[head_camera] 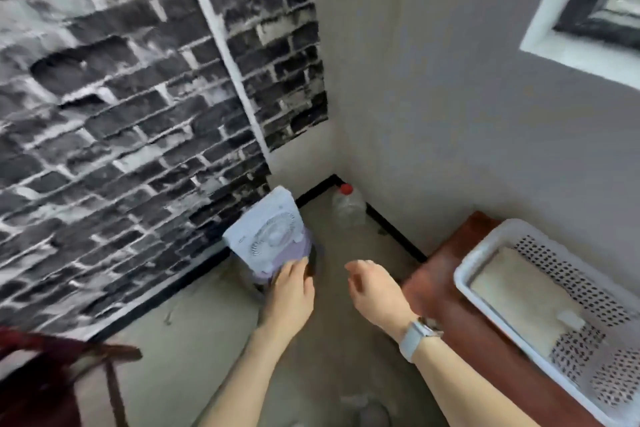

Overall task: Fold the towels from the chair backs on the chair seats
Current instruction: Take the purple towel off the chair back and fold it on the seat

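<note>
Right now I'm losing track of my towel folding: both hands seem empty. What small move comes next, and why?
Probably turn left toward the chair at the lower left. The left hand and right hand hold nothing, hanging over bare floor, and a dark red cloth, possibly a towel, seems draped on that chair. The white basket on the right already holds a folded beige cloth.

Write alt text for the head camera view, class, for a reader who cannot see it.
A person's left hand and right hand reach out empty over a concrete floor toward a small white fan leaning at a brick-patterned wall. A white basket holding a folded beige towel sits on a wooden surface at right; a dark red chair shows at lower left.
</note>
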Demonstrator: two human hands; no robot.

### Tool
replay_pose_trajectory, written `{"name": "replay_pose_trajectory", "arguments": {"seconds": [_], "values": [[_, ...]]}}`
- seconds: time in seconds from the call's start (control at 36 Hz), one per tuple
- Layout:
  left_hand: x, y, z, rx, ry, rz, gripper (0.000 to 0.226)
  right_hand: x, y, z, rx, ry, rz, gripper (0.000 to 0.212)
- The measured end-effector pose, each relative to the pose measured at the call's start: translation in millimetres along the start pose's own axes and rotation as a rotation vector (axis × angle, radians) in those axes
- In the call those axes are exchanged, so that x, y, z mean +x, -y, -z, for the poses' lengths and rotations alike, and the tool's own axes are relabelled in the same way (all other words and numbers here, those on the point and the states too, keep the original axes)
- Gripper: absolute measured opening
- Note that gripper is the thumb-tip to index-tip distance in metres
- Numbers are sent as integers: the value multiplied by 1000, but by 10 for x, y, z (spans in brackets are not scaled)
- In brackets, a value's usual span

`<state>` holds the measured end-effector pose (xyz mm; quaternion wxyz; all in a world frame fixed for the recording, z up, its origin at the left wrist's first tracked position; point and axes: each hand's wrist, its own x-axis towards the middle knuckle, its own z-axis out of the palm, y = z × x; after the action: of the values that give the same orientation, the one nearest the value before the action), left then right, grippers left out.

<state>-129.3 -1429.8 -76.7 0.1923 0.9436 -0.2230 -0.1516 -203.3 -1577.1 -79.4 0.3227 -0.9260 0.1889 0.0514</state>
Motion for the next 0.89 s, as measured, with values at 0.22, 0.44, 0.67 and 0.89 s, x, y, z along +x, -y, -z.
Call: {"name": "replay_pose_trajectory", "arguments": {"seconds": [0.22, 0.44, 0.67, 0.89], "values": [[-1321, 1554, 843, -69, -340, 356, 38, -254, 1627, -781, -128, 217, 354, 23], [-3572, 3352, 1371, 43, -552, 691, 34, -1224, 3520, -2321, -184, 375, 705, 31], [-5274, 4623, 1525, 56, -607, 983, 37, -2324, 4948, -3665, -277, 579, 897, 29], [-6052, 5642, 1672, 13, -628, 1153, 36, -2809, 6029, -4674, -351, 712, 1105, 33]]}}
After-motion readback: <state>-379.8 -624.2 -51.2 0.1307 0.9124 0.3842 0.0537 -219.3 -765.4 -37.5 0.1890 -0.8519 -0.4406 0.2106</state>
